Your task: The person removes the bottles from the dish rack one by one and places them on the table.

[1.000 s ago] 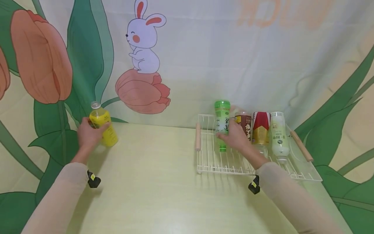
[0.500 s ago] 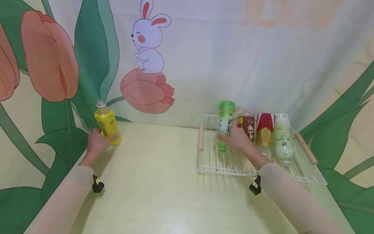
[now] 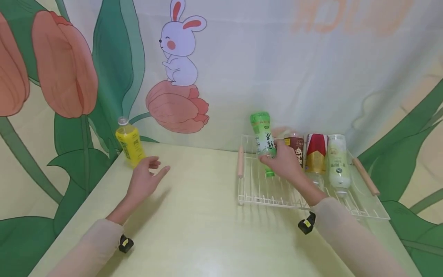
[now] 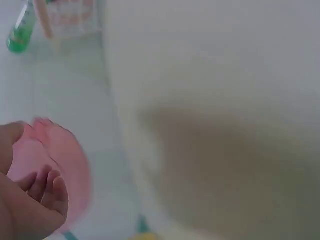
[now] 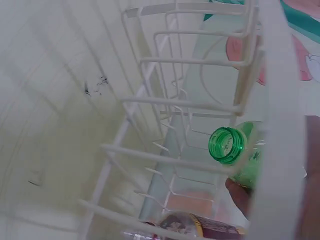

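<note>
My right hand [image 3: 285, 159] grips a clear green bottle [image 3: 263, 134], held neck-down and tilted over the left part of a white wire rack [image 3: 270, 202]. In the right wrist view the green bottle's mouth [image 5: 225, 145] shows between the rack's wires. My left hand [image 3: 145, 179] holds nothing, its fingers loosely bent and thumb apart, just in front of a yellow bottle [image 3: 131, 144]. That bottle stands upright on the table [image 3: 194, 215] at the left. Only part of the left hand [image 4: 35, 200] shows in the left wrist view.
To the right in the rack, a brown-labelled bottle [image 3: 294, 148], a red and gold bottle [image 3: 316, 154] and a pale green-white bottle [image 3: 339, 161] stand neck-down in a row. Wooden handles [image 3: 240, 161] flank the rack. A printed curtain [image 3: 235, 77] hangs behind the table.
My left hand has let go of the yellow bottle and moved right and toward me. The green bottle in my right hand has tilted, its base swinging left.
</note>
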The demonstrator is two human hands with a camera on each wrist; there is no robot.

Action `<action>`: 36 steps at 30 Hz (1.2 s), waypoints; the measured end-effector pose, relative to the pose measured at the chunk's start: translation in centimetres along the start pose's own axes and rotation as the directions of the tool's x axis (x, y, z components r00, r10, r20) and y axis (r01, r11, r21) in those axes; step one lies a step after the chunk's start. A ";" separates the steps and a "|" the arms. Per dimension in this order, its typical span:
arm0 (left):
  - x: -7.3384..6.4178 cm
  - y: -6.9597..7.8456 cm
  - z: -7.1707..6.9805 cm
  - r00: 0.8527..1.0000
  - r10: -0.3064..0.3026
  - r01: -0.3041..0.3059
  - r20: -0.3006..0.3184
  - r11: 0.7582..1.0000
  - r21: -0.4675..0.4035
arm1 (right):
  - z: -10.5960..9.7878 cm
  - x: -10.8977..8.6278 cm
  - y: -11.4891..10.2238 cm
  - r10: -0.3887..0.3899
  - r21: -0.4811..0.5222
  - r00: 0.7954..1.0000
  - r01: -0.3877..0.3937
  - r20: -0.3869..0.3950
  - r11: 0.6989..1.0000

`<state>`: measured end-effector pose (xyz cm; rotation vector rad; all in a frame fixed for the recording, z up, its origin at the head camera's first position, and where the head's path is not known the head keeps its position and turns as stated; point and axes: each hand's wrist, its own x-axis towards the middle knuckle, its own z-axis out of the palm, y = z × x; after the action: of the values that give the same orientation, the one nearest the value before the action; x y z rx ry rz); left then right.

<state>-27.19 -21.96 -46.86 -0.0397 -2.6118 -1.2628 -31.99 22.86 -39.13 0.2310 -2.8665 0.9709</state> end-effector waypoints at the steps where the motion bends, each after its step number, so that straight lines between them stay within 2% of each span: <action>1: 0.1 1.3 0.3 0.998 0.068 -0.068 0.006 0.998 0.003 | -0.3 -0.1 -0.2 -0.004 -0.002 1.000 0.004 -0.003 1.000; 3: 0.4 4.1 1.0 0.978 0.208 -0.209 0.023 0.977 0.033 | -0.9 -0.4 -0.6 -0.004 -0.008 1.000 0.004 -0.011 1.000; 4: 0.5 5.5 1.2 0.959 0.280 -0.282 0.036 0.958 0.058 | -1.1 -0.7 -0.9 -0.009 -0.017 1.000 0.008 -0.018 1.000; 5: 0.5 6.9 1.5 0.934 0.354 -0.357 0.048 0.930 0.090 | -1.4 -0.9 -1.2 -0.015 -0.025 1.000 0.014 -0.024 1.000; 6: 0.5 8.3 1.7 0.902 0.427 -0.431 0.061 0.895 0.115 | -1.6 -1.2 -1.4 -0.027 -0.033 0.999 0.026 -0.029 0.999; 7: 0.5 9.5 1.9 0.864 0.498 -0.503 0.072 0.851 0.150 | -1.8 -1.6 -1.7 -0.044 -0.043 0.999 0.042 -0.032 0.998; 10: 0.3 13.1 2.5 0.726 0.680 -0.680 0.102 0.688 0.253 | -2.4 -2.8 -2.6 -0.141 -0.082 0.990 0.139 -0.020 0.987; 12: 0.2 15.2 2.9 0.642 0.758 -0.750 0.113 0.592 0.294 | -2.9 -3.6 -3.3 -0.210 -0.111 0.978 0.209 0.006 0.972; 13: 0.3 16.1 3.2 0.607 0.786 -0.775 0.118 0.551 0.310 | -3.1 -4.1 -3.6 -0.243 -0.131 0.970 0.243 0.021 0.961; 14: 0.4 17.1 3.4 0.577 0.807 -0.794 0.126 0.518 0.319 | -3.4 -4.5 -3.9 -0.275 -0.150 0.961 0.277 0.039 0.949; 15: 0.5 17.8 3.7 0.554 0.821 -0.808 0.136 0.492 0.325 | -3.6 -4.8 -4.2 -0.302 -0.165 0.952 0.307 0.059 0.937; 16: 0.6 18.6 4.0 0.539 0.829 -0.819 0.153 0.472 0.325 | -3.8 -5.2 -4.5 -0.326 -0.180 0.942 0.335 0.081 0.925; 18: 0.9 19.7 4.4 0.519 0.829 -0.836 0.208 0.443 0.323 | -4.1 -6.0 -5.1 -0.374 -0.208 0.919 0.392 0.123 0.896; 20: 1.1 20.5 4.9 0.512 0.813 -0.846 0.277 0.420 0.329 | -4.2 -6.6 -5.6 -0.437 -0.226 0.887 0.460 0.147 0.858; 23: 1.1 21.0 5.2 0.516 0.773 -0.851 0.368 0.412 0.326 | -4.0 -7.3 -6.2 -0.537 -0.261 0.830 0.557 0.151 0.788; 25: 0.9 21.1 5.4 0.522 0.753 -0.850 0.401 0.418 0.320 | -3.9 -7.7 -6.5 -0.591 -0.279 0.794 0.604 0.138 0.747; 27: 0.7 21.1 5.5 0.527 0.740 -0.848 0.417 0.429 0.310 | -3.8 -7.9 -6.6 -0.621 -0.294 0.774 0.627 0.128 0.721; 30: 0.5 21.1 5.6 0.535 0.729 -0.844 0.426 0.442 0.304 | -3.7 -8.0 -6.6 -0.629 -0.307 0.768 0.632 0.122 0.712; 36: 0.5 20.9 6.2 0.555 0.698 -0.832 0.452 0.472 0.293 | -3.2 -7.9 -6.3 -0.610 -0.320 0.779 0.621 0.148 0.715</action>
<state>-26.26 -4.13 -34.34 -1.2567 -2.4693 -0.2571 -22.96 20.75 -34.06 1.0868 -2.5966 0.3110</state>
